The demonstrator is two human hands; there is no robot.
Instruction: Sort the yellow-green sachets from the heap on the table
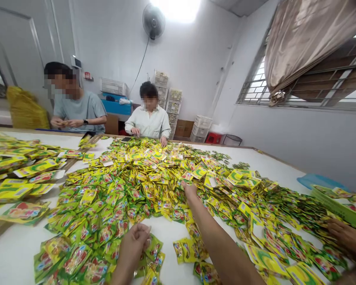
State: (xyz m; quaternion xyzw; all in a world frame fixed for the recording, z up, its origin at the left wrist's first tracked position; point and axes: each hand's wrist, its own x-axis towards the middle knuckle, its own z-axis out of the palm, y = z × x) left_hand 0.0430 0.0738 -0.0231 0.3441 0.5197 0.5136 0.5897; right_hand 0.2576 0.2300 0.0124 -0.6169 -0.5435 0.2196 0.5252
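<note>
At the far left of the white counter, stacks of larger green and yellow packets lay in rows, and a yellow sack stood beyond the far edge. A person in a grey-blue shirt sat at the far left side with both hands together.

A broad heap of small green and yellow sachets covered the middle of the counter from near to far. The left hand rested at the near edge of this heap, touching a few loose sachets. Its fingers were bent inward with the tips hidden, so I could not tell whether they clasped a sachet.

A person in a pale shirt sat at the far side with hands on the heap, and a wall fan hung above.

The right hand reached farther, to the middle of the heap, with the forearm lying across the sachets. Only its back showed and its fingers were buried among them, so their spread could not be told.

White crates stood by the far wall. On the right, a curtain hung bunched over a barred window. Below it, a blue tray lay on the counter, with a green tray of packets just beside it. A co-worker's hand rested on sachets at the near right.
</note>
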